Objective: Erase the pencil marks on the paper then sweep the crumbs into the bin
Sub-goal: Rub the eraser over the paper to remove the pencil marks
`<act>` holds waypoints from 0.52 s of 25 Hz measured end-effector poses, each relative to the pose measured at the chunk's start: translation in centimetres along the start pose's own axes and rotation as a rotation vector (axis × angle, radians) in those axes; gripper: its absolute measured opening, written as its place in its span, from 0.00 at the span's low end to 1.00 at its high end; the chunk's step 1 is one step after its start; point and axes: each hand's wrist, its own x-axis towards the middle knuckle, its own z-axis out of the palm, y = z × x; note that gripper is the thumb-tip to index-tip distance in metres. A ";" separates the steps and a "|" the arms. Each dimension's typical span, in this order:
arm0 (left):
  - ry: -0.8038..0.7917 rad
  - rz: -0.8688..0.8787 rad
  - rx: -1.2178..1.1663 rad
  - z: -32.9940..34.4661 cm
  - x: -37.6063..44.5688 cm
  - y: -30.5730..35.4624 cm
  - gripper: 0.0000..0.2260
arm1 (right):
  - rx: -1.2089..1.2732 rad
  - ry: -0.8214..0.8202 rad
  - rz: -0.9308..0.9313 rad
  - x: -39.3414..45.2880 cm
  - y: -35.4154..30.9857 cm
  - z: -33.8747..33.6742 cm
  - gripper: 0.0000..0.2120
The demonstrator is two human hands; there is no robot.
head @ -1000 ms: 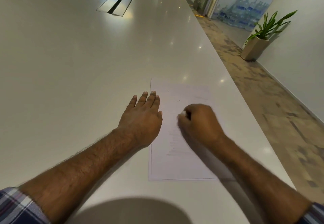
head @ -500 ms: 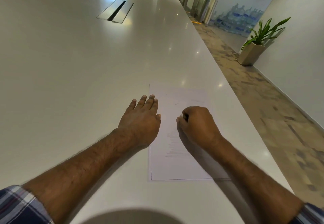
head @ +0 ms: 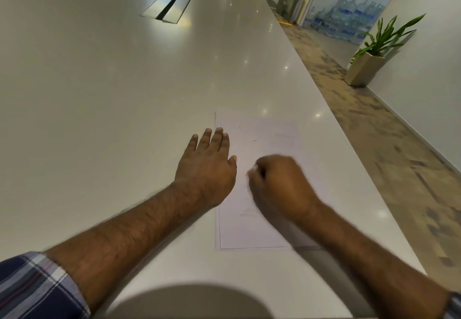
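Observation:
A white sheet of paper (head: 264, 134) with faint pencil marks lies on the white table (head: 112, 94) near its right edge. My left hand (head: 207, 166) lies flat with straight fingers on the paper's left edge, pressing it down. My right hand (head: 282, 184) is curled into a fist over the middle of the sheet and is blurred by motion. A small white eraser (head: 254, 168) peeks out between its thumb and fingers, against the paper. No bin is in view.
The table's right edge runs close beside the paper, with patterned floor (head: 389, 129) beyond. A potted plant (head: 369, 61) stands by the right wall. A metal cable hatch (head: 167, 6) sits in the table far ahead. Stacked water bottles (head: 344, 21) are at the back.
My right hand rubs back and forth over the middle of the paper, staying in about the same spot. My left hand keeps pressing the sheet's left edge.

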 end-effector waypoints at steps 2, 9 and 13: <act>0.006 -0.005 -0.003 0.1 -0.1 0.1 0.28 | -0.018 0.053 0.107 1.4 1.6 -1.0 0.21; 0.012 0.006 0.001 0.2 0.1 0.0 0.27 | 0.008 0.038 0.055 -0.8 0.7 -0.3 0.19; 0.021 -0.003 0.007 0.3 -0.1 0.1 0.27 | -0.019 0.060 0.048 -0.4 0.5 -0.8 0.20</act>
